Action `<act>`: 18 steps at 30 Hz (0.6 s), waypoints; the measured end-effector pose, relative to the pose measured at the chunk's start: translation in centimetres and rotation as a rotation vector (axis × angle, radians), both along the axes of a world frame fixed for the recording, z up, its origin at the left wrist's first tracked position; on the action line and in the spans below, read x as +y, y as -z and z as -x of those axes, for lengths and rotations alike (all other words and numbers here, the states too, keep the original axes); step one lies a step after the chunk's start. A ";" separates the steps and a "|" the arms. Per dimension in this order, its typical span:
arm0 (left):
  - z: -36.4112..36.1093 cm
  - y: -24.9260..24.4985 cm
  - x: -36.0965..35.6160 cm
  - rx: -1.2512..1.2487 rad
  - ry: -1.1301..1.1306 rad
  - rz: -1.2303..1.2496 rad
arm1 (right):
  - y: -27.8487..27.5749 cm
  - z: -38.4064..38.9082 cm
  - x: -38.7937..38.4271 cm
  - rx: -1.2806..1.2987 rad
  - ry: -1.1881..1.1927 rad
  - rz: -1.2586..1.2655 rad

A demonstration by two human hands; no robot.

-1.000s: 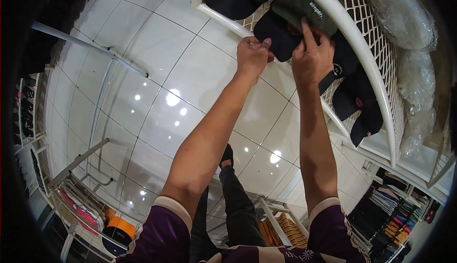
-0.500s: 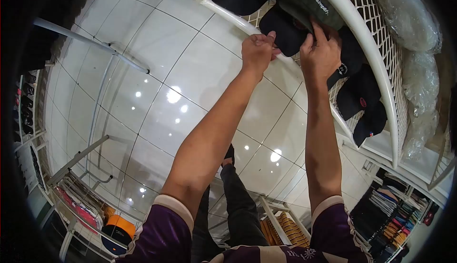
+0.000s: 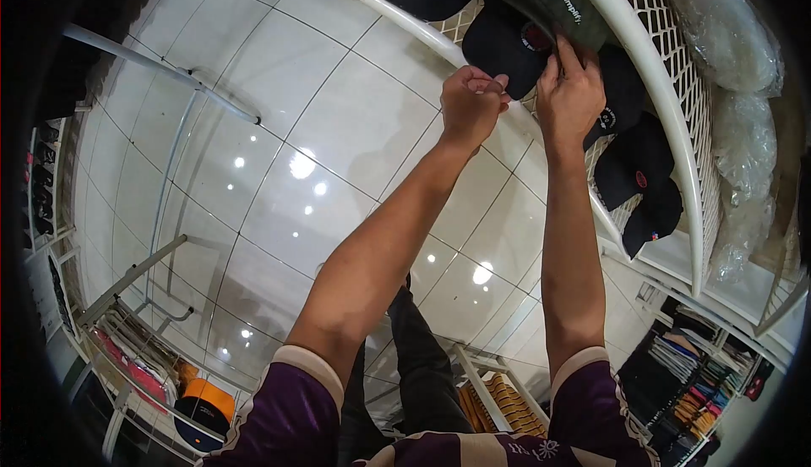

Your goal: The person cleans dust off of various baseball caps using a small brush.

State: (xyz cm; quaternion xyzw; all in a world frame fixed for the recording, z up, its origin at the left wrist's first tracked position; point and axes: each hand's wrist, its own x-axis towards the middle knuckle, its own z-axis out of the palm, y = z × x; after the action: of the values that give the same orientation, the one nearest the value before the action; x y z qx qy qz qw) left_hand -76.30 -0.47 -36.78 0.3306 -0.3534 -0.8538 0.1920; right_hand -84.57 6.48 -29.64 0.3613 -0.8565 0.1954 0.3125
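Note:
At the curved white rack, my left hand [image 3: 473, 105] is closed, its thumb and fingertips pinched at the lower brim edge of a black cap [image 3: 500, 49] with a round red emblem. Just to its right, my right hand [image 3: 572, 100] has its index finger stretched up to the edge of a dark green cap [image 3: 564, 2] lettered "simplify." Its thumb stands apart from that finger, beside the black cap. The green cap partly overlaps the black one. What lies under my right palm is hidden.
More black caps [image 3: 634, 163] sit along the wire-mesh rack [image 3: 688, 112]. Clear plastic wrapping [image 3: 735, 62] lies beyond its rim. A metal rail [image 3: 160, 70] stands at left over the tiled floor [image 3: 355, 129]. An orange and black cap [image 3: 204, 412] and folded clothes [image 3: 688, 366] are lower down.
My left hand has shifted right along the black cap's brim, closer to my right hand. More of the cap's red emblem shows. My right hand has barely moved.

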 end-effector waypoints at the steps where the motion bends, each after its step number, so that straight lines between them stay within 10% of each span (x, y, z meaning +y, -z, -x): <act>1: 0.1 0.1 -0.1 0.000 -0.001 -0.002 | 0.1 0.1 0.1 -0.023 -0.015 0.008; 18: -1.0 -0.8 -1.3 -0.064 0.147 0.026 | 0.3 -0.3 0.8 -0.050 0.090 -0.057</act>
State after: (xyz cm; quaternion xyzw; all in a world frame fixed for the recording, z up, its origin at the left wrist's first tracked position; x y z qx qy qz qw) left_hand -75.33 -1.81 -36.00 0.3284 -0.3937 -0.8500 0.1215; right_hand -84.30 7.31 -29.95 0.3261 -0.8847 0.1657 0.2890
